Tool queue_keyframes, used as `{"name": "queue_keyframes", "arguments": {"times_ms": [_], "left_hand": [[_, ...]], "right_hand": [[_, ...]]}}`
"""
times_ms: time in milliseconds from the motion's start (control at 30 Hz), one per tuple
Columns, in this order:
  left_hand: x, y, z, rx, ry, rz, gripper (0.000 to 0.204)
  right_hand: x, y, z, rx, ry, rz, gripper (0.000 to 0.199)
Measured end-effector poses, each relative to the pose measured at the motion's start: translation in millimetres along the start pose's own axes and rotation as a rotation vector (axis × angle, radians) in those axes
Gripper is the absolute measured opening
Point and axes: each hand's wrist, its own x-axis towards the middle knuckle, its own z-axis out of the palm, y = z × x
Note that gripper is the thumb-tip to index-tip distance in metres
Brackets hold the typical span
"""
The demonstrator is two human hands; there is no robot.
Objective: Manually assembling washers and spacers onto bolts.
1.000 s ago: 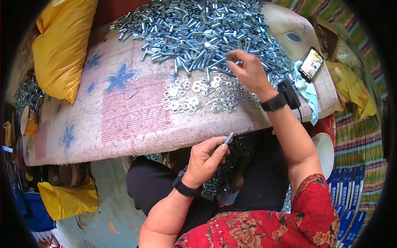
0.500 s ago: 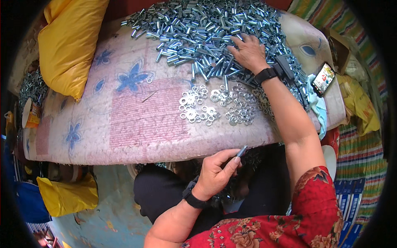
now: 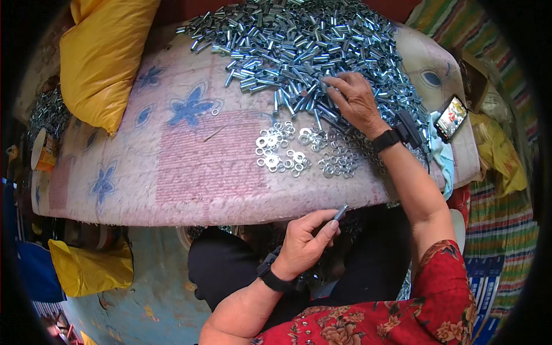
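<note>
Pinching a small metal sleeve (image 3: 340, 213) in my left grip (image 3: 305, 244), long axis tilted up-right, below the cushion edge (image 3: 230, 213) | right grip (image 3: 356, 100) spread narrow on the sleeve pile (image 3: 299, 46) | washers (image 3: 282, 152) between, nearer right.

The person wears a bright red top with a flower pattern in white, yellow and dark green. Its sleeve is short and ends above the elbow, so both forearms are bare. The left hand (image 3: 302, 244) has a black band around its wrist. The right hand (image 3: 356, 100) has a black band on its wrist too, with a small black box fixed to it on the outer side. The legs are covered in plain black cloth.
</note>
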Motion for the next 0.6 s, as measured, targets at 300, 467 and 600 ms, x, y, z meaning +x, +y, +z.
{"name": "queue_keyframes", "arguments": {"times_ms": [300,467,600], "left_hand": [[4.9,0.7,-0.2,-0.052,0.026,-0.011,0.022],[2.3,6.6,-5.0,-0.107,0.048,-0.001,0.022],[6.9,3.1,-5.0,-0.106,0.110,-0.011,0.022]], "right_hand": [[66.8,-37.8,57.9,-0.156,-0.159,0.098,0.020],[51.7,-50.7,25.9,0.384,-0.036,0.203,0.017],[-12.9,-73.6,-53.1,0.956,-0.184,0.434,0.015]]}}
